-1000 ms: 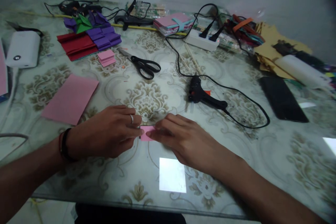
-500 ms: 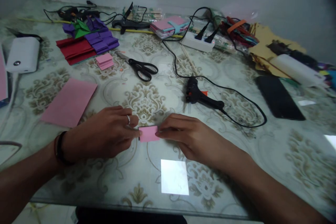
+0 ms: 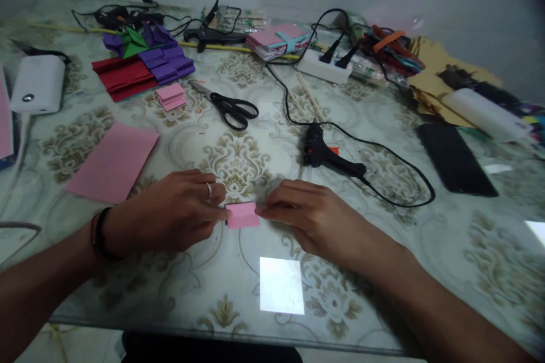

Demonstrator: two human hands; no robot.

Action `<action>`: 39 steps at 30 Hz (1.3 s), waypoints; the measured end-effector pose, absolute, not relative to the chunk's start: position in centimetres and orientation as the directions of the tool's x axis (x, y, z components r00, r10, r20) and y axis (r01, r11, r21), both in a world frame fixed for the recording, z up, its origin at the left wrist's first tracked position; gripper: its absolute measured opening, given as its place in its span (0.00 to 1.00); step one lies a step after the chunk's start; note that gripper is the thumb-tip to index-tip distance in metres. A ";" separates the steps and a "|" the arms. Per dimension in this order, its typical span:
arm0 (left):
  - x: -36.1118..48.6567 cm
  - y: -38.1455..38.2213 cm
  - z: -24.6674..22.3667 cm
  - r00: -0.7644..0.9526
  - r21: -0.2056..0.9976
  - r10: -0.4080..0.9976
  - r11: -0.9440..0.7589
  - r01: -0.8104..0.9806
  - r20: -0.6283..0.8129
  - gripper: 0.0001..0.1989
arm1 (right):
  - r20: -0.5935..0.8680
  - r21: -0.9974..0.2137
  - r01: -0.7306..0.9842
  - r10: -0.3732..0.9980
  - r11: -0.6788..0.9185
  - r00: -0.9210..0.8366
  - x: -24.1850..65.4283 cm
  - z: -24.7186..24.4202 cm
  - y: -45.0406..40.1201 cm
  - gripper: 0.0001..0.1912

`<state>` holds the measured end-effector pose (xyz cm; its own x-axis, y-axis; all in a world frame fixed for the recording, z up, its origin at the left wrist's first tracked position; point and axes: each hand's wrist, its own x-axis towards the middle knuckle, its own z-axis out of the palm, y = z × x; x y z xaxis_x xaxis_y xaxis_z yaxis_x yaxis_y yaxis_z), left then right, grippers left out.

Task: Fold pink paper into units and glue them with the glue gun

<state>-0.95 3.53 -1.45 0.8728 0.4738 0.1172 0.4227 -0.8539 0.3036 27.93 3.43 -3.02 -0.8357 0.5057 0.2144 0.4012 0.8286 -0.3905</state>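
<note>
A small folded piece of pink paper [image 3: 242, 216] lies on the table near its front, with a crease running across it. My left hand [image 3: 183, 212], with a ring on one finger, pinches its left end. At the right end, my right hand [image 3: 293, 212] grips it between thumb and fingers. Left of my hands lies a larger pink paper sheet [image 3: 114, 163]. Farther back is another small folded pink paper piece [image 3: 171, 96], beside black-handled scissors [image 3: 232, 108]. A black glue gun [image 3: 330, 153] rests beyond my right hand.
Red folded paper [image 3: 123, 76] and purple folded paper [image 3: 168, 63] lie at the back left. A white power bank [image 3: 39, 84] is at far left. A power strip [image 3: 326, 67] with plugs, thin sticks and a cord lie behind; a black phone [image 3: 457, 159] is at right.
The fingers of my right hand have shifted slightly outward at the paper's right end. A crease across the paper shows more clearly now. The view has moved slightly.
</note>
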 end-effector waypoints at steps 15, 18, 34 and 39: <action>-1.7 4.6 -2.1 0.619 0.619 0.756 -0.595 0.513 0.214 0.03 | 0.212 -0.365 0.431 0.524 0.825 -0.825 27.8 -3.2 3.4 0.17; -1.5 4.7 -2.1 0.629 0.653 0.754 -0.574 0.493 0.189 0.06 | 0.226 -0.370 0.423 0.521 0.827 -0.823 27.8 -3.2 3.4 0.17; -1.1 4.5 -2.2 0.544 0.702 0.820 -0.494 0.514 0.179 0.13 | 0.311 -0.611 0.406 0.678 0.679 -0.666 24.8 -5.5 2.6 0.11; -1.0 4.6 -2.1 0.454 0.706 0.885 -0.387 0.594 0.103 0.22 | 0.157 -0.823 0.372 0.801 0.430 -0.577 25.1 -5.1 2.9 0.06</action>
<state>-0.97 4.56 -2.08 0.4535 0.8852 0.1034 0.5938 -0.3866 0.7056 25.09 2.93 -5.06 -0.5773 0.8012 0.1574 0.3717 0.4296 -0.8230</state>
